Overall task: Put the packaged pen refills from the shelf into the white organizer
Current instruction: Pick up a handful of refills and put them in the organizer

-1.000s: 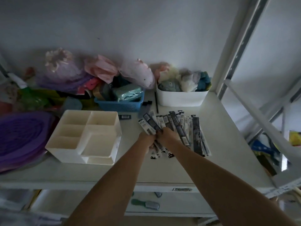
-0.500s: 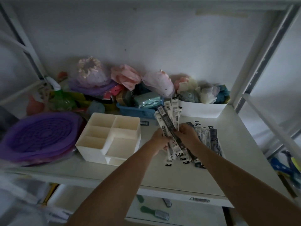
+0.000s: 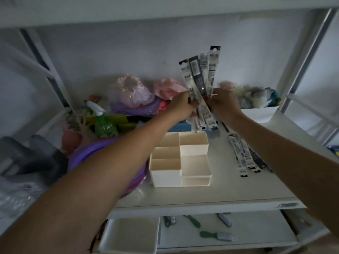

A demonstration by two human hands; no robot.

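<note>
The left hand [image 3: 180,105] and the right hand [image 3: 224,104] are both raised above the shelf [image 3: 229,191], palms turned inward toward each other, fingers pinched onto one fanned bundle of refill packs [image 3: 200,83]. Both forearms reach forward and up from the bottom corners of the view, bare to the elbow. The bundle stands nearly upright, its upper ends spreading above the hands and its lower ends hanging just below them, over the back of the organizer [image 3: 180,158].

The packs are long, narrow, flat strips, glossy plastic with black-and-white printed cards; one in the middle is mostly dark. The organizer is a white, hard, boxy tray with several square and oblong compartments, stepped lower at the front, and every compartment looks bare. It sits on the smooth white shelf directly beneath the hands.

To the right of the organizer, more refill packs [image 3: 244,156] lie flat in a loose row on the shelf, partly hidden by the right forearm. Left of the organizer is a purple round ribbed basin [image 3: 88,154], and behind that a green spray bottle [image 3: 102,123] with a white nozzle. Behind the organizer is a blue mesh basket [image 3: 180,127]; right of it, a white bin [image 3: 260,114] holds soft fluffy items.
</note>
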